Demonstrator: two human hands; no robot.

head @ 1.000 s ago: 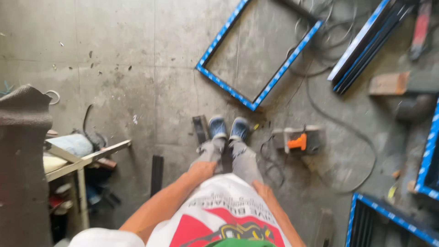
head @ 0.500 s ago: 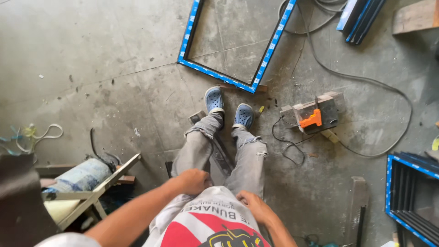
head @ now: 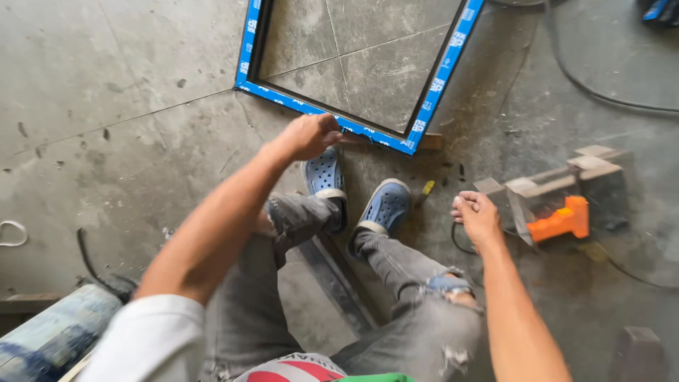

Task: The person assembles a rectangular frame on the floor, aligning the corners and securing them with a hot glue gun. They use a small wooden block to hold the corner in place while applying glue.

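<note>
I sit on the concrete floor with my knees bent. My feet are in blue clogs [head: 385, 205]. A rectangular frame edged in blue film [head: 247, 49] lies flat just beyond them. My left hand [head: 308, 134] reaches forward, its fingers curled at the frame's near rail [head: 382, 138] and touching it. Whether it grips the rail is unclear. My right hand [head: 477, 216] hovers right of my right foot with the fingertips bunched together and nothing visible in them. It is close to a power tool with an orange handle [head: 562, 219].
A black cable [head: 587, 88] runs across the floor at upper right. A dark metal bar [head: 339, 276] lies between my legs. A bluish roll [head: 49, 336] sits at lower left, and a small yellow-tipped item [head: 426, 189] lies by my right shoe.
Both hands have left my lap. The left went forward to the frame's near rail and the right went out toward the orange tool. The view has moved closer to the floor.
</note>
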